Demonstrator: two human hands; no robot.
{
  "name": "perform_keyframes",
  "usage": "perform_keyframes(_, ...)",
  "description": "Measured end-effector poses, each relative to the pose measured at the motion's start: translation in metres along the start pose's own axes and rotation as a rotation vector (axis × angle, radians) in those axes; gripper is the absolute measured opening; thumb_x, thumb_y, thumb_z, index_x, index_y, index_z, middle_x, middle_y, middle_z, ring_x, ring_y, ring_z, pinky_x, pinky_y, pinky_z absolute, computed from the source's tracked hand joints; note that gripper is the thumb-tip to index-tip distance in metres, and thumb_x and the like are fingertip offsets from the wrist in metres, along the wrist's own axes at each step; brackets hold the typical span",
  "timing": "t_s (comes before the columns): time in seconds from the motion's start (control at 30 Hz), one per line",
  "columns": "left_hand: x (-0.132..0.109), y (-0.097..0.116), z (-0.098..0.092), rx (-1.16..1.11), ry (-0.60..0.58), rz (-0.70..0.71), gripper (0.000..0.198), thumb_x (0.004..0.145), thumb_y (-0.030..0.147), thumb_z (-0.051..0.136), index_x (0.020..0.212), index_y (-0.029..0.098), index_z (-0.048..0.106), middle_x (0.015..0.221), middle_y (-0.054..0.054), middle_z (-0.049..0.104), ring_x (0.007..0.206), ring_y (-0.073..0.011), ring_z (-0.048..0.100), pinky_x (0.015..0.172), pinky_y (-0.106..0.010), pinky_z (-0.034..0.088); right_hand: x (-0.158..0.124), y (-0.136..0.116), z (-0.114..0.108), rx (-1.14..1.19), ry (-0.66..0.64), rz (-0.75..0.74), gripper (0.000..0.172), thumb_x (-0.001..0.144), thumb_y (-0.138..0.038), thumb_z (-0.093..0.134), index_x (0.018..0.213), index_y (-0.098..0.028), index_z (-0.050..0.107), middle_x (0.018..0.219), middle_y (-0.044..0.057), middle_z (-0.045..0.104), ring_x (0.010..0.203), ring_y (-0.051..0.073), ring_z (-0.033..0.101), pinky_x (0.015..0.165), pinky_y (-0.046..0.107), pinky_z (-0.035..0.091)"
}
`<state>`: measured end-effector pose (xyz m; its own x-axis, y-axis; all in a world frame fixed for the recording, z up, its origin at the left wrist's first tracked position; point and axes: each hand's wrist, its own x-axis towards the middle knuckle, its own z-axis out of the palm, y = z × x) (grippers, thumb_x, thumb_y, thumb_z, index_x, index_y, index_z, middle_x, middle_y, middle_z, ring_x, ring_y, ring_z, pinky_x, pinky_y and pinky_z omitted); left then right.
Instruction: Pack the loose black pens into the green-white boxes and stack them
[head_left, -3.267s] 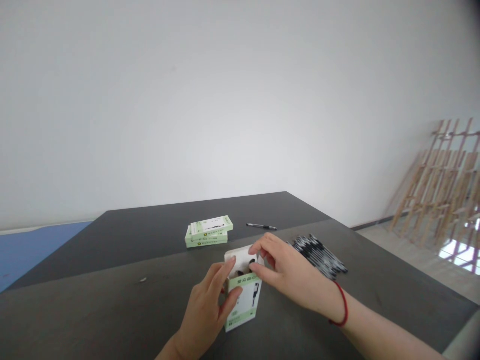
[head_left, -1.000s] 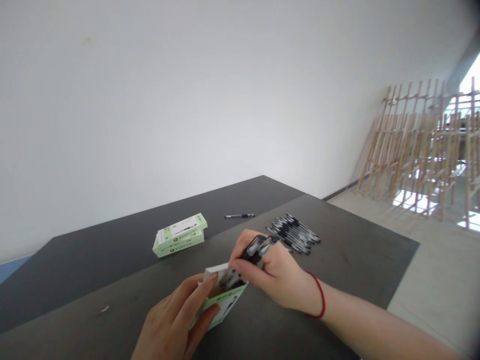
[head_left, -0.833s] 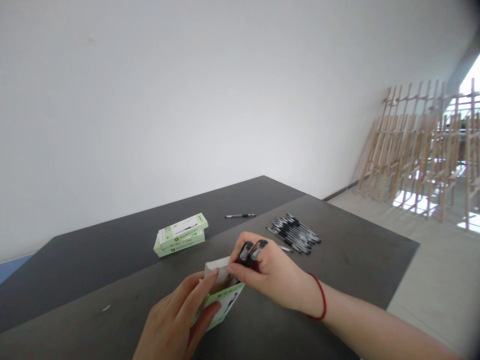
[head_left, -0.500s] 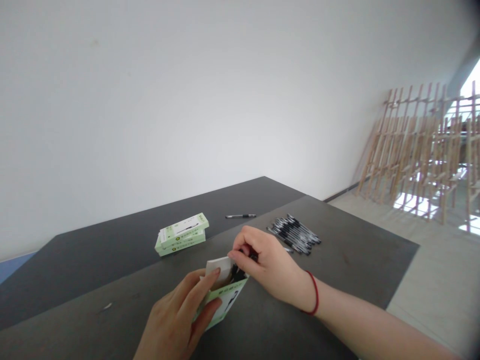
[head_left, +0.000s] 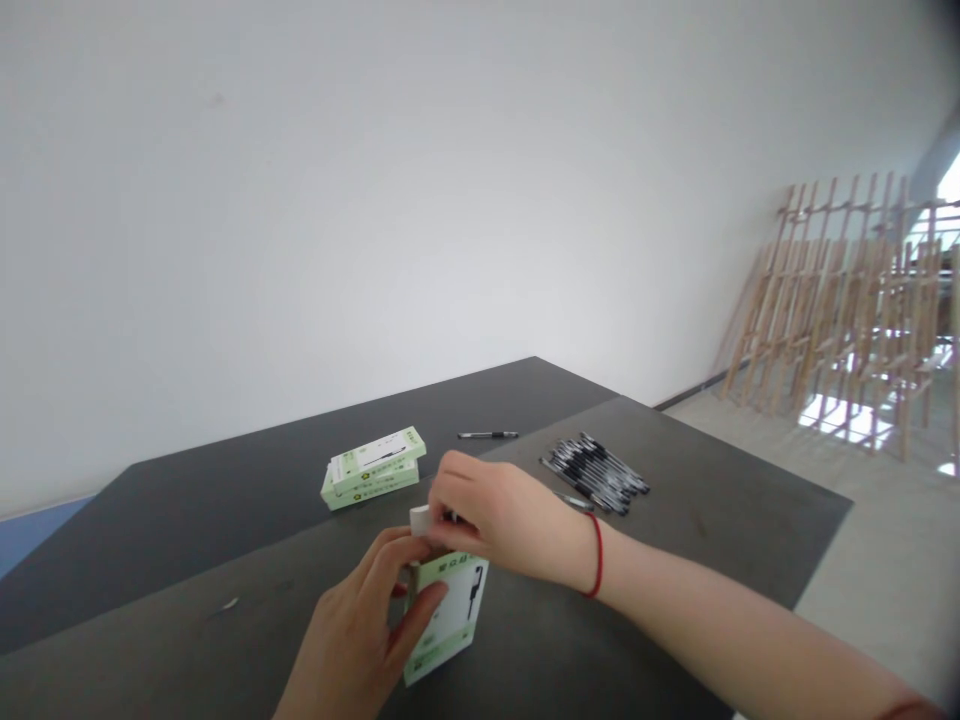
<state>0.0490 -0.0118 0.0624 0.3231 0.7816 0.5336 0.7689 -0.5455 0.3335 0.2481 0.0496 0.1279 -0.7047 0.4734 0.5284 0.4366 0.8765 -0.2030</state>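
My left hand (head_left: 360, 610) is closed round a green and white pen box (head_left: 450, 615) standing upright, its thumb on the printed front. A white flap (head_left: 419, 519) sticks up at the box's top. Over that opening my right hand (head_left: 499, 520), with a red cord on the wrist, has its fingers curled in. What they pinch is hidden, and so is the inside of the box. To the right lies a pile of black-and-clear pens (head_left: 596, 472). One pen (head_left: 571, 500) lies apart beside the right wrist.
Green and white pen boxes (head_left: 375, 468) are stacked on the dark table (head_left: 300, 560), left of centre. A single pen (head_left: 487, 435) lies behind my hands. A small scrap (head_left: 229, 605) is at the left. Wooden easels (head_left: 840, 300) lean by the wall.
My right hand has moved left and lower over the box opening, covering the dark pen ends seen before. The box now stands more upright. The view has shifted slightly.
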Motion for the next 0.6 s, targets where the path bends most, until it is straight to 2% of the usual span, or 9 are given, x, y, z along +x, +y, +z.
perform_keyframes(0.07, 0.001, 0.001, -0.001, -0.010, 0.000, -0.024, 0.019, 0.092, 0.028, 0.054, 0.110, 0.031, 0.047, 0.104, 0.003, 0.065, 0.068, -0.0110, 0.070, 0.062, -0.021, 0.057, -0.002, 0.002, 0.001, -0.043, -0.095, -0.073, 0.012, 0.094, -0.025, 0.058, 0.087, -0.015, 0.059, 0.092, 0.003, 0.056, 0.073, 0.013, 0.053, 0.064, 0.023, 0.039)
perform_keyframes(0.17, 0.003, 0.004, -0.002, -0.006, 0.003, -0.047, 0.029, 0.090, 0.026, 0.056, 0.116, 0.031, 0.045, 0.102, 0.004, 0.067, 0.069, -0.0117, 0.071, 0.058, -0.020, 0.056, -0.009, 0.004, 0.002, -0.062, -0.146, -0.094, 0.015, 0.096, -0.027, 0.055, 0.088, -0.015, 0.060, 0.094, 0.004, 0.057, 0.078, 0.014, 0.055, 0.067, 0.023, 0.042)
perform_keyframes(0.23, 0.004, 0.004, -0.002, 0.005, 0.004, -0.054, 0.034, 0.089, 0.025, 0.057, 0.120, 0.032, 0.044, 0.103, 0.004, 0.067, 0.068, -0.0115, 0.071, 0.057, -0.020, 0.056, -0.014, 0.003, 0.000, -0.054, -0.160, -0.104, 0.016, 0.097, -0.026, 0.051, 0.091, -0.015, 0.061, 0.095, 0.006, 0.059, 0.083, 0.015, 0.057, 0.071, 0.024, 0.043)
perform_keyframes(0.37, 0.004, 0.002, -0.002, 0.011, 0.002, -0.077, 0.042, 0.089, 0.026, 0.057, 0.127, 0.032, 0.042, 0.101, 0.004, 0.069, 0.067, -0.0116, 0.071, 0.056, -0.019, 0.055, -0.024, -0.001, -0.003, -0.059, -0.170, -0.128, 0.018, 0.096, -0.021, 0.046, 0.109, -0.015, 0.058, 0.102, 0.008, 0.063, 0.093, 0.019, 0.058, 0.078, 0.027, 0.045)
perform_keyframes(0.43, 0.003, 0.001, -0.003, 0.022, -0.002, -0.073, 0.041, 0.090, 0.028, 0.057, 0.128, 0.032, 0.042, 0.104, 0.003, 0.070, 0.067, -0.0118, 0.071, 0.053, -0.019, 0.055, -0.030, 0.002, -0.005, -0.036, -0.130, -0.142, 0.021, 0.096, -0.018, 0.043, 0.111, -0.016, 0.058, 0.104, 0.008, 0.064, 0.095, 0.019, 0.059, 0.080, 0.028, 0.046)
perform_keyframes(0.5, 0.003, 0.001, -0.005, 0.047, 0.005, -0.052, 0.039, 0.091, 0.030, 0.055, 0.128, 0.032, 0.043, 0.105, 0.002, 0.070, 0.065, -0.0115, 0.071, 0.051, -0.018, 0.054, -0.036, 0.012, -0.006, -0.022, -0.034, -0.039, 0.023, 0.097, -0.015, 0.040, 0.110, -0.017, 0.058, 0.104, 0.008, 0.064, 0.096, 0.017, 0.060, 0.082, 0.027, 0.046)
perform_keyframes(0.57, 0.003, 0.000, -0.007, 0.081, 0.021, -0.020, 0.035, 0.092, 0.035, 0.053, 0.126, 0.032, 0.045, 0.105, 0.002, 0.071, 0.063, -0.0113, 0.071, 0.051, -0.017, 0.054, -0.043, 0.031, -0.005, -0.110, 0.012, 0.234, 0.024, 0.098, -0.016, 0.039, 0.112, -0.018, 0.059, 0.105, 0.008, 0.064, 0.096, 0.015, 0.061, 0.084, 0.026, 0.046)
perform_keyframes(0.6, 0.003, -0.002, -0.007, 0.098, 0.029, -0.003, 0.033, 0.093, 0.038, 0.052, 0.125, 0.032, 0.047, 0.105, 0.002, 0.071, 0.063, -0.0112, 0.072, 0.051, -0.017, 0.055, -0.047, 0.042, -0.003, -0.186, -0.007, 0.390, 0.023, 0.098, -0.018, 0.041, 0.111, -0.018, 0.059, 0.105, 0.008, 0.064, 0.094, 0.015, 0.062, 0.084, 0.026, 0.046)
